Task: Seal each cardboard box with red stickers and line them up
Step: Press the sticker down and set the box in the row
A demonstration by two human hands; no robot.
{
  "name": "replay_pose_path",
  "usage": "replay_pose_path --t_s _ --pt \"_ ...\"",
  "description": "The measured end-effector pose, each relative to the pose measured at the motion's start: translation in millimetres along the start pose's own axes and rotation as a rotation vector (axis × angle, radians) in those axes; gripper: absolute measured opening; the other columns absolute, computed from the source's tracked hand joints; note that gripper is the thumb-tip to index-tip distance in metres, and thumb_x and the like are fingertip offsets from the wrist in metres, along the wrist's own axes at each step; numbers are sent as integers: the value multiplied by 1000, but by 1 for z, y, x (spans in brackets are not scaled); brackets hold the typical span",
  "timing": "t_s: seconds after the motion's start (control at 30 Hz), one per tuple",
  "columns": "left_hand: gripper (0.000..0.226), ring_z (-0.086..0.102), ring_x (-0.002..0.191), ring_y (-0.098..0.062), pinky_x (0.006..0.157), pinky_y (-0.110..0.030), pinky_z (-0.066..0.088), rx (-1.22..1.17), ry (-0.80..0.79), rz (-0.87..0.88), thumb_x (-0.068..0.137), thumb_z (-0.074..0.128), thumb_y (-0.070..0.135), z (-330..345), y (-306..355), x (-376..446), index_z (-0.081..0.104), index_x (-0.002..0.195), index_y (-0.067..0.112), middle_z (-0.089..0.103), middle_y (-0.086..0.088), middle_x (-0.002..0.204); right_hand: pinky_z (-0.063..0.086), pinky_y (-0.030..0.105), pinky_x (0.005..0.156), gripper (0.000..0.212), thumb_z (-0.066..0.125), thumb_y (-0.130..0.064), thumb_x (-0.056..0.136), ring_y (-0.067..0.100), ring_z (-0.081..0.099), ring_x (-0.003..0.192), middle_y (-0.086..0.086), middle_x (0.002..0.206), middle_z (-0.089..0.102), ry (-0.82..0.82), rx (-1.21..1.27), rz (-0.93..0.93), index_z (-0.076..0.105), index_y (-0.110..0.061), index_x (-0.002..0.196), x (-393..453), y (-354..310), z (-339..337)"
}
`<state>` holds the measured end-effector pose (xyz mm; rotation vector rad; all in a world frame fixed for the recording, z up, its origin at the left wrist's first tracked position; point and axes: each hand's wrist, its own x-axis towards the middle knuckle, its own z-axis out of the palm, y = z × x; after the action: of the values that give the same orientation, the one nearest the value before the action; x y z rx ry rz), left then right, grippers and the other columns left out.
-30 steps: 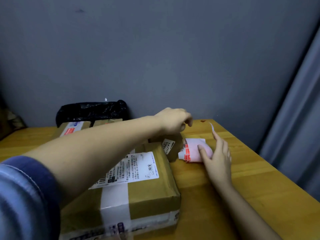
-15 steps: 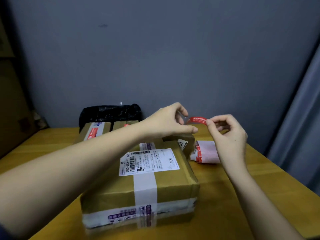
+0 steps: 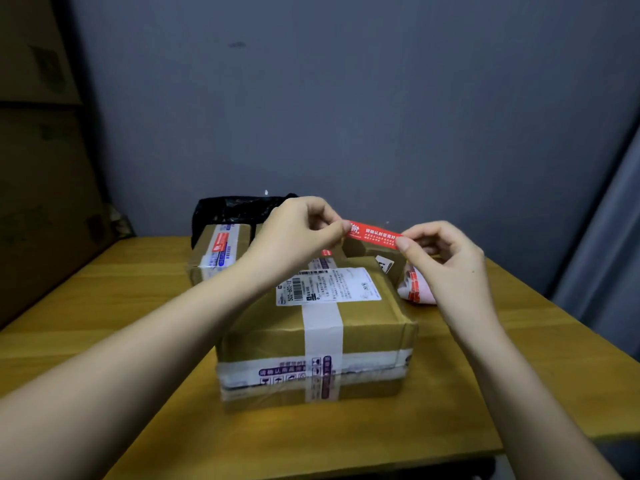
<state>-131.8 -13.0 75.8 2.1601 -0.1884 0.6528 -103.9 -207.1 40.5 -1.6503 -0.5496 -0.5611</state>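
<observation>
Above the far edge of the taped cardboard box [image 3: 317, 327], the left hand [image 3: 294, 233] and right hand [image 3: 446, 258] each pinch one end of a red sticker [image 3: 372, 234] between thumb and forefinger, stretching it flat, other fingers curled.

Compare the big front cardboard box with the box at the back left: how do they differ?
The front box is nearer the camera and looks larger; the back-left box sits by the black bag. The front box's top carries a white shipping label and plain white tape; the back-left box's top tape shows a red patch with blue print. The hands hold the red sticker above the front box's far end, not over the back-left one. Both are brown, taped, and rest on the wooden table.
</observation>
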Motion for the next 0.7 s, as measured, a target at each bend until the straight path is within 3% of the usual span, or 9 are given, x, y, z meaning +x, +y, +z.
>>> replay_pose_path --t_s 0.13,0.23,0.33,0.43,0.57,0.7 --pt "19 62 73 -1 69 -34 55 277 75 44 85 64 41 -8 3 -34 62 72 28 67 13 73 46 16 70 12 67 -7 86 2 55 74 -15 78 66 -62 44 -2 66 -19 83 -19 -2 2" --pt "20 61 73 0 65 -32 53 348 133 61 84 62 45 -8 5 -52 64 75 28 66 15 74 47 15 71 11 66 -8 86 1 57 76 -12 84 66 -47 67 5 66 -19 83 -29 -3 4" --pt "18 60 74 -1 65 -30 52 435 164 109 86 59 46 -6 3 -60 65 81 30 65 16 75 47 21 76 10 67 -10 86 4 55 78 2 95 61 -4 43 10 68 -19 83 -34 -2 8" --pt "19 59 78 0 66 -24 49 523 205 183 88 55 48 -9 -3 -68 65 88 31 65 16 79 47 30 75 10 64 -10 89 9 54 75 -8 80 62 23 135 72 69 -18 86 -38 3 8" --pt "30 53 102 2 85 -18 41 356 258 189 86 48 47 -16 -28 -87 61 106 29 59 19 104 47 28 79 21 57 -7 93 8 57 81 -12 80 63 23 165 58 68 -24 101 -52 12 4" --pt "46 39 125 0 107 -31 33 38 405 60 85 46 48 -10 -62 -120 45 127 30 44 18 126 41 23 100 47 60 -19 85 0 49 122 -28 122 54 -140 86 32 53 -38 127 -69 34 4"
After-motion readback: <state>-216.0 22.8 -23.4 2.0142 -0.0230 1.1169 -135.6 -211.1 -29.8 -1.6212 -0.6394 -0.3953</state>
